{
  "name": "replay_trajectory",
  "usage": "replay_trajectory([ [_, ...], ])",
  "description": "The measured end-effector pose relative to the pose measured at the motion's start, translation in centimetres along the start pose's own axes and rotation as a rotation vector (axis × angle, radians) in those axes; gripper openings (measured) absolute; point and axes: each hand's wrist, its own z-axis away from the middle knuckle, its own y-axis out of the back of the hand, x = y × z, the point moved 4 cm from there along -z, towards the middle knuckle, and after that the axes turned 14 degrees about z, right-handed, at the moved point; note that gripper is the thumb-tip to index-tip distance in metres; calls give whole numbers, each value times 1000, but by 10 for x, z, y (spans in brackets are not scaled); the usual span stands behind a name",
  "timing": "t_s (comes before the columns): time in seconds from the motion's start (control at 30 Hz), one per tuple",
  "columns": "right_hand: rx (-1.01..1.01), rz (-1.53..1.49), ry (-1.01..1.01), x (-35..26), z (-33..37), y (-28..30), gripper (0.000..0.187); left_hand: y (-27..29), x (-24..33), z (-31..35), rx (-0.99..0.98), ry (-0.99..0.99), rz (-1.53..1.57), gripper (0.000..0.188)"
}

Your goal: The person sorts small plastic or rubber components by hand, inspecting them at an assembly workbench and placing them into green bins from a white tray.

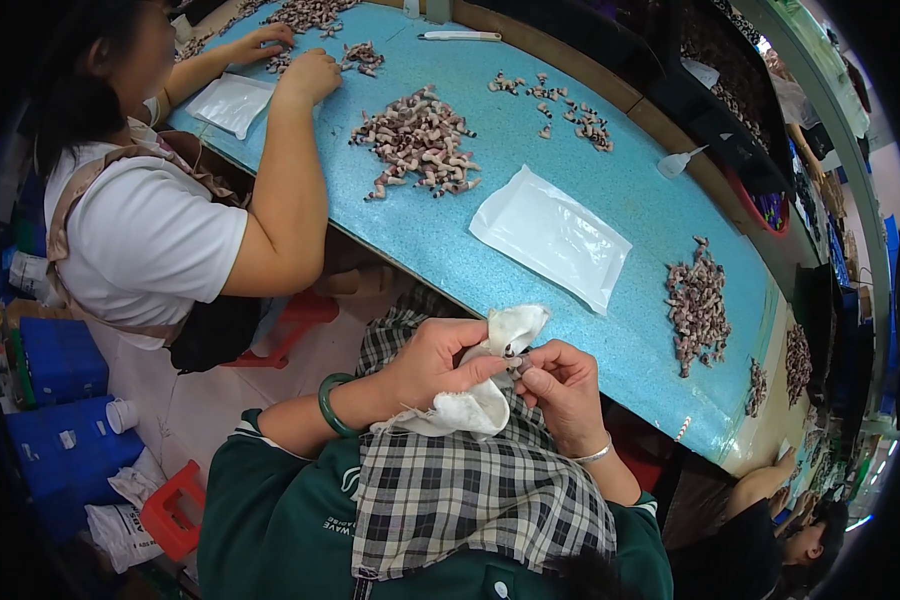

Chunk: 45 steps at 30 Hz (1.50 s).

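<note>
My left hand grips a crumpled white cloth in front of my lap, at the near edge of the blue table. A small dark piece is pinched in the fingertips of my right hand and pressed against the cloth. A green bangle circles my left wrist and a thin silver bracelet my right. Just beyond my hands a clear plastic bag lies flat on the table.
Piles of small mauve-and-white pieces lie on the table at the middle, right and far side. A person in a white shirt works at the left. Blue crates and a red stool stand on the floor.
</note>
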Motion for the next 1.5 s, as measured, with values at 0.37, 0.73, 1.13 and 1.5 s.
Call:
replay_trajectory([
  [0.37, 6, 208, -26, -1, 8, 0, 11, -1, -3, 1, -122, 23, -157, 21],
  [0.73, -39, 299, 38, 9, 17, -2, 13, -1, -16, 7, -213, 147, -172, 18],
  [1.13, -58, 236, -40, 10, 12, 3, 10, -4, -21, 3, -146, 221, -2, 20],
  [1.5, 249, 205, 133, -16, 23, 34, 4, 25, 35, 7, 297, -103, 420, 26],
])
